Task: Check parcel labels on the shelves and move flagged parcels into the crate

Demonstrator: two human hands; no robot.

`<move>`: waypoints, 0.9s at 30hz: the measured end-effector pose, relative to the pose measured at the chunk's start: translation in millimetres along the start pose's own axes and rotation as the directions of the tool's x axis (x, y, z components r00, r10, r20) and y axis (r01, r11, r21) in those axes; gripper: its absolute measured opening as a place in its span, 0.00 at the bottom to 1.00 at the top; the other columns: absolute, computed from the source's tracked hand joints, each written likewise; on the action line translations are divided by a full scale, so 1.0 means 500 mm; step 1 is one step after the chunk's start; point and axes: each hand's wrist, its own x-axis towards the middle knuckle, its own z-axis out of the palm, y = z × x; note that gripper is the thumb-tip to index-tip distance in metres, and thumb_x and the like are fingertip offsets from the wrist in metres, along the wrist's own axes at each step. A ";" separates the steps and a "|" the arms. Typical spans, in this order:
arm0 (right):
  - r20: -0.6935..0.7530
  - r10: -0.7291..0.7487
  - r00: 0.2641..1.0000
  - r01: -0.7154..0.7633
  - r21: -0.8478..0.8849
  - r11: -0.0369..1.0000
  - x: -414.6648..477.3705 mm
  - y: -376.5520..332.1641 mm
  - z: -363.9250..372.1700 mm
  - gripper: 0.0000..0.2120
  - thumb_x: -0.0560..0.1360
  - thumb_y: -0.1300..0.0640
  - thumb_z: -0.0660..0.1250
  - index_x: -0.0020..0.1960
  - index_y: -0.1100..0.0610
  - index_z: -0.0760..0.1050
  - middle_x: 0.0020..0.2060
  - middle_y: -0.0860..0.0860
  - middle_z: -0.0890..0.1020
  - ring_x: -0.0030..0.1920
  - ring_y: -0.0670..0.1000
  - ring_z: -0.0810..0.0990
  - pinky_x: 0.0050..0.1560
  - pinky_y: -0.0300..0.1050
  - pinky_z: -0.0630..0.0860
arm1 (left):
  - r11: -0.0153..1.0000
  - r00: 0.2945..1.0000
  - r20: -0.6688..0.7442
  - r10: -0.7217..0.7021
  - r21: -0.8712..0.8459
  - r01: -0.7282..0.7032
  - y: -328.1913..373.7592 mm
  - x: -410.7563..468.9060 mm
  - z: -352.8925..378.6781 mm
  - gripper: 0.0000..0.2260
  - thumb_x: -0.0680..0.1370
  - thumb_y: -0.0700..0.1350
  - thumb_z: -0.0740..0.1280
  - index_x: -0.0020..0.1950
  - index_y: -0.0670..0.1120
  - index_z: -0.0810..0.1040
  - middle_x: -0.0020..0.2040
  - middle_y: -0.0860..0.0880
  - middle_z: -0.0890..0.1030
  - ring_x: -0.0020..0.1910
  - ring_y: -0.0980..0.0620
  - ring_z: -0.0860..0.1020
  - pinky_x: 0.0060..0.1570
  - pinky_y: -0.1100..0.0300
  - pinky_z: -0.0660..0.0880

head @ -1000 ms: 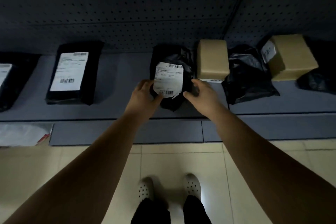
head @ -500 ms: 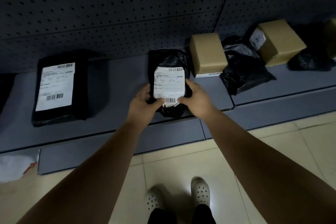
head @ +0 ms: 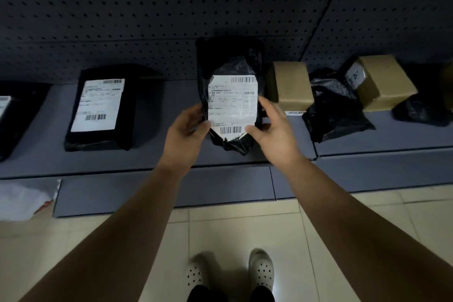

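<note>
The person is holding a black poly-bag parcel [head: 230,95] above the front of the grey shelf [head: 157,154], the left hand [head: 182,132] and right hand [head: 274,130] each pinching a lower edge with thumb on top. The parcel is being tilted face-up, probably so its white label [head: 232,105] is readable. No crate is showing in view.

Dim overall; the white label [head: 232,105] and floor tiles [head: 235,233] at bottom centre catch light, edges bow and darken.
</note>
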 end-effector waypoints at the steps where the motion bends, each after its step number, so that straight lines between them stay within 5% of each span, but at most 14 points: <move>1: 0.003 -0.007 1.000 0.007 -0.004 1.000 -0.001 -0.001 0.001 0.32 0.74 0.66 0.71 0.75 0.53 0.65 0.58 0.39 0.68 0.55 0.23 0.66 0.58 0.23 0.64 | 1.000 1.000 -0.007 0.003 -0.008 -0.003 0.004 -0.005 0.000 0.15 0.79 0.35 0.66 0.63 0.48 0.76 0.58 0.53 0.82 0.57 0.60 0.79 0.58 0.65 0.74; 14: 0.054 -0.016 0.998 0.017 -0.022 1.000 -0.001 0.003 0.003 0.32 0.73 0.62 0.73 0.74 0.51 0.67 0.59 0.44 0.71 0.54 0.25 0.67 0.60 0.22 0.64 | 0.997 0.993 -0.093 -0.074 -0.003 0.074 0.011 -0.010 -0.006 0.15 0.78 0.41 0.70 0.64 0.44 0.78 0.54 0.52 0.83 0.53 0.62 0.81 0.55 0.66 0.75; 19: 0.071 -0.012 0.997 0.013 -0.018 1.000 0.008 0.005 0.007 0.31 0.74 0.63 0.72 0.74 0.52 0.67 0.58 0.45 0.71 0.54 0.33 0.69 0.55 0.19 0.62 | 0.988 0.982 -0.124 -0.145 -0.076 0.137 0.017 0.006 0.008 0.15 0.74 0.39 0.74 0.59 0.46 0.79 0.44 0.58 0.85 0.45 0.61 0.83 0.44 0.70 0.76; 23: 0.075 -0.008 0.997 0.011 -0.037 0.999 0.018 0.021 0.008 0.31 0.74 0.63 0.72 0.74 0.54 0.67 0.58 0.46 0.72 0.56 0.36 0.68 0.55 0.18 0.60 | 0.980 0.973 -0.129 -0.190 -0.082 0.181 0.015 0.028 0.014 0.14 0.72 0.36 0.74 0.56 0.45 0.80 0.51 0.51 0.85 0.51 0.54 0.83 0.53 0.61 0.78; 25: 0.099 0.023 0.995 -0.018 -0.050 0.999 0.023 0.022 0.009 0.31 0.75 0.60 0.72 0.75 0.53 0.66 0.59 0.45 0.71 0.60 0.41 0.70 0.59 0.23 0.62 | 0.979 0.968 -0.168 -0.189 -0.111 0.171 0.016 0.037 0.017 0.13 0.72 0.32 0.73 0.52 0.45 0.78 0.51 0.47 0.84 0.50 0.52 0.83 0.50 0.60 0.79; 27: 0.055 0.020 0.998 -0.018 -0.045 0.999 0.027 0.025 0.017 0.29 0.76 0.54 0.70 0.75 0.51 0.67 0.61 0.46 0.73 0.65 0.48 0.72 0.67 0.40 0.68 | 0.977 0.954 -0.231 -0.189 -0.137 0.161 0.019 0.046 0.020 0.14 0.72 0.31 0.72 0.49 0.47 0.76 0.50 0.48 0.83 0.50 0.50 0.82 0.49 0.59 0.79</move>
